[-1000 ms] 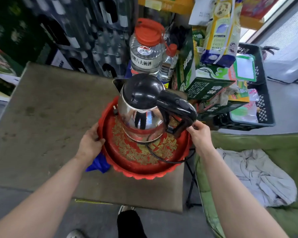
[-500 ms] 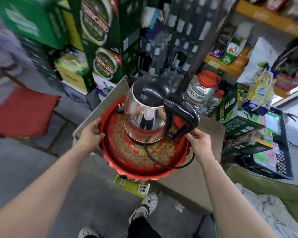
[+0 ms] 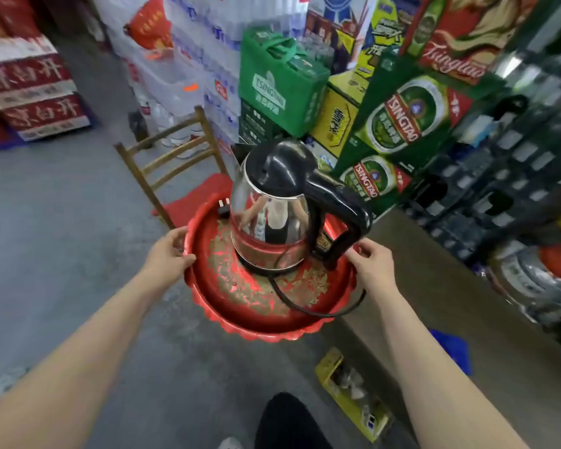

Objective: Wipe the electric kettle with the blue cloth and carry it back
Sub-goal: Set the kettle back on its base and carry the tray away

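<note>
A steel electric kettle (image 3: 274,218) with a black lid and handle stands on a round red tray (image 3: 259,319) with a worn gold pattern. Its black cord (image 3: 308,307) loops across the tray and its plug lies at the tray's far left. My left hand (image 3: 170,254) grips the tray's left rim, and my right hand (image 3: 371,264) grips the right rim beside the kettle handle. The tray hangs in the air above the grey floor. The blue cloth (image 3: 452,350) lies on the brown table at the right.
A wooden chair (image 3: 175,163) with a red seat stands just beyond the tray. Stacked green beer cartons (image 3: 399,124) and dark crates rise at the right behind the brown table (image 3: 441,286). A yellow box (image 3: 350,390) lies on the grey floor near my feet. Red cartons sit far left.
I have lifted the tray with the kettle off the table and turned left; the view swung from the table toward the chair and floor. The blue cloth stayed behind on the table.
</note>
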{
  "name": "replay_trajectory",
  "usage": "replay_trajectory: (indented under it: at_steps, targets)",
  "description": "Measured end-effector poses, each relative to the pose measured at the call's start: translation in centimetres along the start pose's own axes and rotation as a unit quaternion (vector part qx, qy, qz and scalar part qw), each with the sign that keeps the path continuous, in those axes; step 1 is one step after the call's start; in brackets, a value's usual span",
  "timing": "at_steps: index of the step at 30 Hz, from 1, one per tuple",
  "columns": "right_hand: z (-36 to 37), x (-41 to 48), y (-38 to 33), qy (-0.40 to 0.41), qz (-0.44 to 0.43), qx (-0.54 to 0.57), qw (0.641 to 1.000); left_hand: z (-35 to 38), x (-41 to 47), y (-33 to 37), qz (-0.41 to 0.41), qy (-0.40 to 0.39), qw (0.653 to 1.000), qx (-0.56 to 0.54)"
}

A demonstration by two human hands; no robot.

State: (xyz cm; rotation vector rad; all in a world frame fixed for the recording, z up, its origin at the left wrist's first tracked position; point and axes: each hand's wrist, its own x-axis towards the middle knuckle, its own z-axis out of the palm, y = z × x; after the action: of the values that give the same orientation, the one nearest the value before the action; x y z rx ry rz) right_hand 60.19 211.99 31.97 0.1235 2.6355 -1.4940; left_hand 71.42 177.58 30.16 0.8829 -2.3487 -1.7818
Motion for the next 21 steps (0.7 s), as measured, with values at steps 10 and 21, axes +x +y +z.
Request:
replay_trajectory:
  at_steps: [10, 21]
  targets:
    - [20.4, 10.5, -16.0, -0.131, -0.066, 0.004, 0.989, -17.5, 12.9, -2.4, -0.037, 0.128, 0.991, -0.032]
    - [46.3, 24.3, -32.4, -0.204, -0.128, -0.029, 0.97, -36.9, 30.2, -3.6, -0.079, 0.245, 0.965, -0.056]
